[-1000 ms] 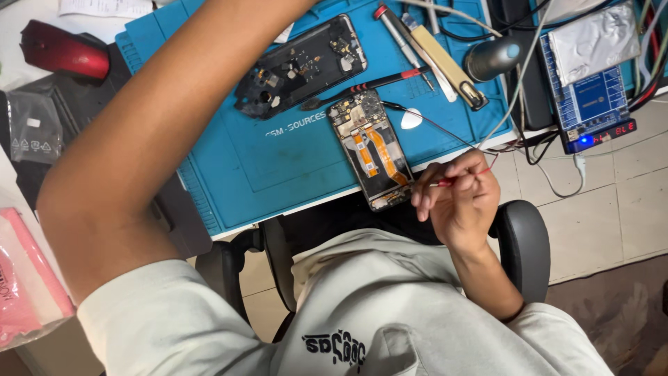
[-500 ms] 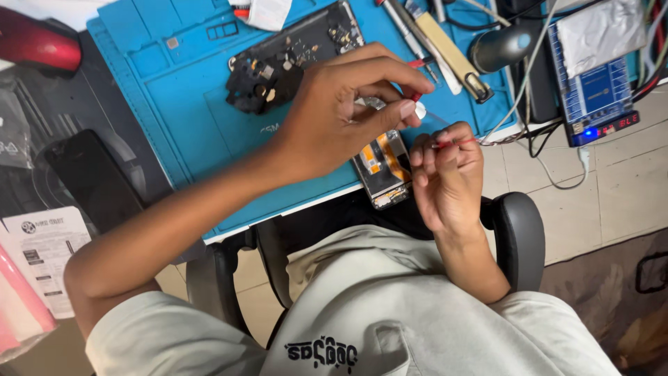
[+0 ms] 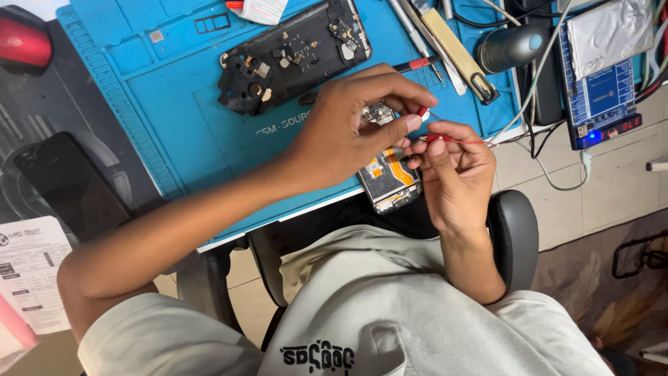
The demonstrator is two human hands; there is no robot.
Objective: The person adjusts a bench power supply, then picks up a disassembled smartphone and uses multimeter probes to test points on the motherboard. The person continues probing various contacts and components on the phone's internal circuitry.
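Since half a second ago the left hand (image 3: 348,132) has settled lower and closer to the right hand (image 3: 452,167); the two now meet over the opened phone (image 3: 390,177), fingertips nearly touching. A second ago the left arm was stretched far up across the mat.

Left hand: thumb and forefinger pinched on a small red-tipped probe (image 3: 422,111), other fingers curled. Right hand: fingers closed around a thin red wire (image 3: 463,142) that runs right toward the cables at the bench edge.

Opened phone lies at the near edge of the blue mat (image 3: 160,97), partly under both hands; back is off, showing an orange-yellow flex strip and grey board, lower end poking past the mat edge.

Farther left on the mat: a black phone frame (image 3: 292,56) with small parts on it. Far right: a blue meter board (image 3: 602,90) with lit red digits, a tool with a cream handle (image 3: 452,45). Left on the bench: dark phone (image 3: 66,184), printed paper sheet (image 3: 28,271).
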